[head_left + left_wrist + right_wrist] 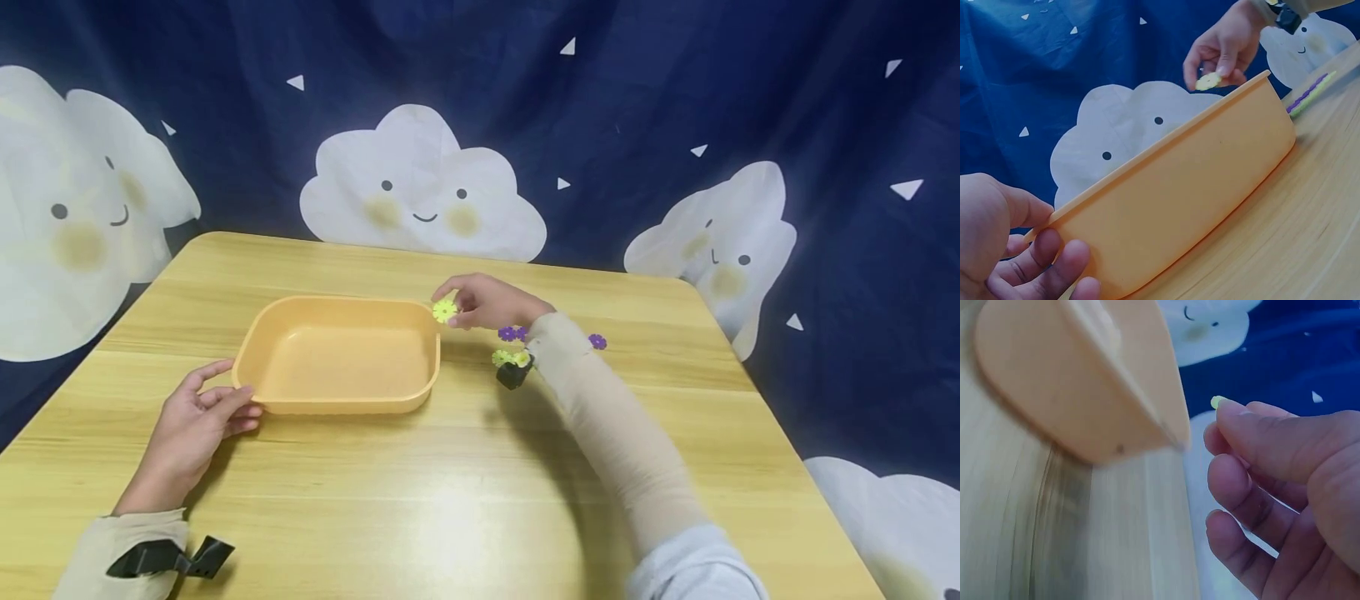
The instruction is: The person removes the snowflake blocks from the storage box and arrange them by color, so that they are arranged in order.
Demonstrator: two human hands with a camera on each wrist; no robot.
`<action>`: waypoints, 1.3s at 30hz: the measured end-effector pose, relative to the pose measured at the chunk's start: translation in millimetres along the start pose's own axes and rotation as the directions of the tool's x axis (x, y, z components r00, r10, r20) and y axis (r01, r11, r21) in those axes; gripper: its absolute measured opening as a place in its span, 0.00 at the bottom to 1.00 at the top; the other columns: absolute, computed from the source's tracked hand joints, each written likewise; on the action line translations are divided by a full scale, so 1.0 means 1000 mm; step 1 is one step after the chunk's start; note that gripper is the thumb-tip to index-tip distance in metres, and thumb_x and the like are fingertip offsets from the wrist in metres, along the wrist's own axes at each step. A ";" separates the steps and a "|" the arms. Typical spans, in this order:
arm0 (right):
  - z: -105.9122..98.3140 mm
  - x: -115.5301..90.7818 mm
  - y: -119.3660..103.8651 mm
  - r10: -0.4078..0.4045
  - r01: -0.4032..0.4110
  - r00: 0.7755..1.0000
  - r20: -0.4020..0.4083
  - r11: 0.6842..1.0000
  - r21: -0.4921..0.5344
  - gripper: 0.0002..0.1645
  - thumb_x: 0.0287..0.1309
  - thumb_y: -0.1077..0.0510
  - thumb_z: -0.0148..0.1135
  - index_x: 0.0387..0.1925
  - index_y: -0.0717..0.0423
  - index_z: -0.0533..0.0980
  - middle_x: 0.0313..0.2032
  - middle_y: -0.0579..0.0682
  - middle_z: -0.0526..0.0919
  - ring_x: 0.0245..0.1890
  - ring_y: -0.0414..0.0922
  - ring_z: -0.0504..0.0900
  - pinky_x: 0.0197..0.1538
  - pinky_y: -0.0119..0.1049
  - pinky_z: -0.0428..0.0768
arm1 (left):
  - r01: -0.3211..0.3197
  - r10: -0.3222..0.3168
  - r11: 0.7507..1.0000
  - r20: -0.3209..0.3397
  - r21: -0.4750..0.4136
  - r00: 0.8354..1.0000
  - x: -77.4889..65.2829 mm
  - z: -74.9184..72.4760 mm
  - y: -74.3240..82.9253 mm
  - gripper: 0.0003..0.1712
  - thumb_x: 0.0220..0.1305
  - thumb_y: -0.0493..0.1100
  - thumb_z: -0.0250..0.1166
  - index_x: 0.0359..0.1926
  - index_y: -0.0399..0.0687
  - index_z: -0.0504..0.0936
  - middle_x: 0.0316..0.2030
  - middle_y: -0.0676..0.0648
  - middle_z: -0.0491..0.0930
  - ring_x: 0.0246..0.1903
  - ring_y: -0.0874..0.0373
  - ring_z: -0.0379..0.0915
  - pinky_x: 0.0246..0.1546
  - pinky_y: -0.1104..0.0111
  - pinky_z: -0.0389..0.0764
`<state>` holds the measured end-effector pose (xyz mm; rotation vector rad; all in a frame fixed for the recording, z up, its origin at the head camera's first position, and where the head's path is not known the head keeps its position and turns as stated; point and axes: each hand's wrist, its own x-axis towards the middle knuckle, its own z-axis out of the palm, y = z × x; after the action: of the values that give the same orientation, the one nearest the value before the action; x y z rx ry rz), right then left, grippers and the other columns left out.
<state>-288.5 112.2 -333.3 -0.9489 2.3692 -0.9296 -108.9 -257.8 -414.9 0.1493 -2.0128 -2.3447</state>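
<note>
An orange plastic tray (337, 407) with raised walls stands on the wooden table, its inside bare. At its near left corner my left hand (191, 429) grips the rim, thumb on top and fingers below, as the left wrist view also shows. Just above the tray's far right corner my right hand (491, 302) pinches a yellow flower-shaped piece (445, 312) between thumb and fingers. In the right wrist view only a small yellow edge (1216, 402) of that piece shows at the thumb tip.
Right of the tray, purple flower pieces (507, 333) and yellow-green flower pieces (502, 358) lie partly behind the right wrist and its black strap (513, 373). Another purple flower (597, 342) lies farther right. A dark blue cloth with clouds (423, 187) hangs behind the table (420, 517).
</note>
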 end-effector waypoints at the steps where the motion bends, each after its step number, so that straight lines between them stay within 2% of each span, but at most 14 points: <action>1: -0.001 -0.004 0.004 0.002 -0.002 1.000 -0.018 1.000 -0.007 0.25 0.60 0.64 0.66 0.59 0.54 0.73 0.31 0.51 0.81 0.32 0.47 0.79 0.41 0.35 0.80 | 0.001 -0.001 1.000 -0.001 -0.004 1.000 0.000 0.000 0.000 0.24 0.67 0.34 0.62 0.57 0.56 0.63 0.29 0.50 0.83 0.26 0.60 0.82 0.27 0.72 0.86; 4: -0.004 -0.018 0.015 0.009 -0.010 0.998 -0.062 1.000 -0.015 0.25 0.61 0.64 0.65 0.59 0.54 0.73 0.30 0.52 0.80 0.32 0.51 0.79 0.41 0.36 0.81 | 0.001 -0.001 1.000 -0.001 -0.003 1.000 0.000 0.000 0.001 0.24 0.67 0.33 0.62 0.57 0.56 0.63 0.29 0.50 0.83 0.26 0.60 0.82 0.27 0.72 0.86; 6: -0.006 -0.026 0.024 0.008 -0.008 0.997 -0.078 1.000 0.005 0.25 0.62 0.64 0.64 0.60 0.55 0.72 0.30 0.57 0.81 0.30 0.57 0.79 0.36 0.37 0.80 | 0.001 -0.001 1.000 -0.001 -0.004 1.000 0.000 0.000 0.001 0.24 0.67 0.33 0.62 0.57 0.56 0.63 0.29 0.50 0.82 0.26 0.60 0.82 0.27 0.72 0.86; 9: -0.007 -0.038 0.037 0.004 0.000 0.995 -0.095 0.999 0.043 0.25 0.62 0.66 0.63 0.60 0.58 0.71 0.30 0.61 0.81 0.29 0.60 0.78 0.32 0.36 0.79 | -0.001 0.001 1.000 -0.003 -0.002 1.000 0.000 0.000 0.000 0.24 0.67 0.34 0.62 0.57 0.56 0.63 0.29 0.50 0.83 0.26 0.60 0.82 0.27 0.72 0.86; 15: -0.011 -0.063 0.060 0.021 -0.011 0.990 -0.139 0.997 0.076 0.24 0.61 0.69 0.62 0.59 0.61 0.71 0.29 0.55 0.80 0.26 0.47 0.75 0.33 0.34 0.76 | -0.007 0.007 1.000 -0.008 -0.004 1.000 0.000 0.001 -0.001 0.24 0.67 0.34 0.62 0.57 0.56 0.63 0.29 0.51 0.83 0.26 0.60 0.82 0.27 0.73 0.85; 20: -0.014 -0.088 0.078 0.059 -0.035 0.982 -0.181 0.991 0.132 0.24 0.61 0.70 0.62 0.59 0.64 0.71 0.28 0.55 0.79 0.23 0.43 0.72 0.29 0.32 0.75 | -0.012 0.012 1.000 -0.004 -0.010 1.000 0.000 0.002 -0.002 0.24 0.66 0.34 0.63 0.57 0.55 0.64 0.29 0.50 0.83 0.26 0.60 0.82 0.27 0.73 0.85; 23: -0.014 -0.102 0.087 0.083 -0.050 0.976 -0.202 0.985 0.165 0.25 0.61 0.70 0.62 0.59 0.66 0.70 0.28 0.59 0.78 0.22 0.43 0.71 0.27 0.31 0.74 | -0.010 0.010 1.000 -0.006 -0.010 1.000 0.000 0.002 -0.002 0.24 0.66 0.33 0.63 0.57 0.55 0.64 0.29 0.51 0.82 0.26 0.60 0.82 0.27 0.73 0.85; 30: -0.017 -0.132 0.104 0.169 -0.124 0.953 -0.250 0.975 0.185 0.27 0.61 0.67 0.63 0.61 0.65 0.68 0.30 0.58 0.79 0.25 0.56 0.74 0.28 0.40 0.78 | -0.008 0.008 1.000 -0.005 0.021 1.000 0.001 0.000 -0.001 0.24 0.67 0.35 0.62 0.58 0.55 0.63 0.29 0.50 0.82 0.27 0.60 0.82 0.27 0.72 0.85; 35: -0.016 -0.152 0.121 0.208 -0.159 0.937 -0.281 0.969 0.188 0.28 0.61 0.68 0.63 0.61 0.66 0.68 0.29 0.61 0.78 0.22 0.46 0.73 0.24 0.34 0.76 | -0.008 0.008 1.000 0.001 0.017 1.000 0.001 0.000 -0.001 0.23 0.67 0.35 0.62 0.57 0.56 0.63 0.29 0.50 0.82 0.27 0.60 0.82 0.27 0.72 0.85; 39: -0.016 -0.164 0.131 0.248 -0.188 0.924 -0.292 0.958 0.218 0.27 0.61 0.68 0.62 0.62 0.64 0.68 0.29 0.61 0.77 0.24 0.48 0.75 0.23 0.33 0.75 | -0.012 0.012 1.000 0.001 0.021 1.000 0.000 0.000 -0.001 0.23 0.67 0.35 0.62 0.57 0.56 0.63 0.30 0.50 0.82 0.27 0.60 0.82 0.27 0.72 0.85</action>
<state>-244.5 308.7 -394.5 -0.4772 2.5238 -1.2646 -109.1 -257.7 -416.0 0.1373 -2.0337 -2.3173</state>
